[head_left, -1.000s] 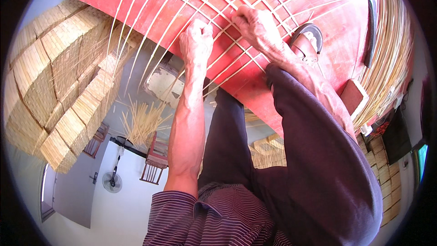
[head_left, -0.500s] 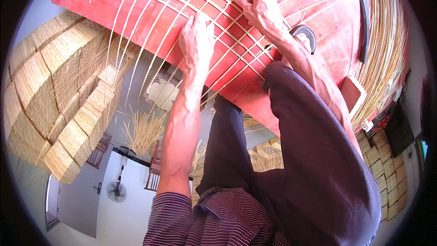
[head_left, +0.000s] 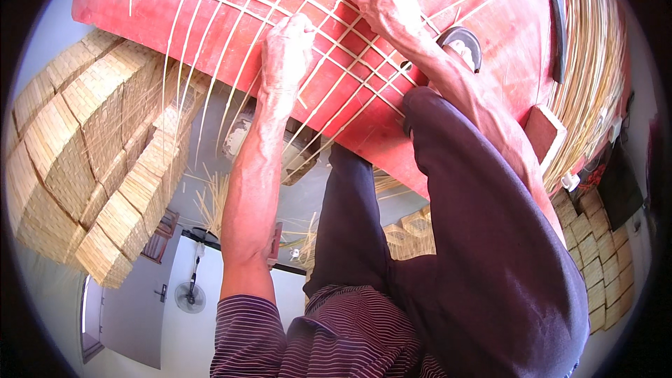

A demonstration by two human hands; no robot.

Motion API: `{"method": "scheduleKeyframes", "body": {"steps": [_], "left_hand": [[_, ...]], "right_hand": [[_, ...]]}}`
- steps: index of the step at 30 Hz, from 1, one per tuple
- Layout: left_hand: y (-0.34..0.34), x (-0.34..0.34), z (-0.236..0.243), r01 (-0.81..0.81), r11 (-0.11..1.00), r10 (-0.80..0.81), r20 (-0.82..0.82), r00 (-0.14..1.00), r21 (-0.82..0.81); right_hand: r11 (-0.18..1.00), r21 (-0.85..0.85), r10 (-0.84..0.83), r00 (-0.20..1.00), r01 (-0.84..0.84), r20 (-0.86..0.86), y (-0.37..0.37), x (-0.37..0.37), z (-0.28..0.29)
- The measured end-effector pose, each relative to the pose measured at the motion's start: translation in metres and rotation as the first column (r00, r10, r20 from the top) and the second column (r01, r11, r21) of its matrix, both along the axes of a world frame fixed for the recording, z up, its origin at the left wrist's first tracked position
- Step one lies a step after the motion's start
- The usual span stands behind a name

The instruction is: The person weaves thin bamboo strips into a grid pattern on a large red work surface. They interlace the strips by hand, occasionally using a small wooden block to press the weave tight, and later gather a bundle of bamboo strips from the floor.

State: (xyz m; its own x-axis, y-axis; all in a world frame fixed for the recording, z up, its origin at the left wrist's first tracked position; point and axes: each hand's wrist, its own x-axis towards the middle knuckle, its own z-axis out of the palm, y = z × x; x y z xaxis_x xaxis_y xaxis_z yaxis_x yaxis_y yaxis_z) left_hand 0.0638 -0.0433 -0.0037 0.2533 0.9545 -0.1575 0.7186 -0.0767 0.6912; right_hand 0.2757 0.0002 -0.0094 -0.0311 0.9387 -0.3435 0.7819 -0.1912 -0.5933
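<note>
A loose open lattice of pale split strips (head_left: 246,7) lies on a slanted red board (head_left: 364,140), with long free ends hanging over its lower edge. My left hand (head_left: 285,56) is closed on a strip at the middle-left of the lattice, fingertips partly hidden. Up and to the right, my right hand (head_left: 388,14) pinches a strip at a crossing of the lattice. My sandalled foot (head_left: 462,49) rests on the board beside my right forearm, under the raised knee.
Stacked woven pieces (head_left: 84,133) fill the left side. A thick bundle of long strips (head_left: 588,63), a dark bar (head_left: 556,28) and a block (head_left: 542,133) line the right. A standing fan (head_left: 189,294), a chair (head_left: 157,234) and a door (head_left: 133,308) are behind me.
Both hands have moved up and toward the left, still closed on the strips. The board and lattice sit a little higher in the picture.
</note>
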Motion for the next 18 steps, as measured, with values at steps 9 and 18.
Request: {"method": "scheduleKeyframes", "body": {"steps": [9, 18], "left_hand": [[0.003, 0.003, 0.006, 0.018, 0.996, -0.022, -0.048, 0.999, -0.089], [-0.019, 0.022, 0.037, -0.077, 0.990, 0.068, -0.080, 0.994, -0.116]], "right_hand": [[0.998, -0.045, -0.043, 0.971, 0.033, -0.236, -0.008, 0.022, 0.008], [0.836, 0.079, -0.546, 0.838, 0.542, 0.028, -0.143, 0.217, 0.136]]}}
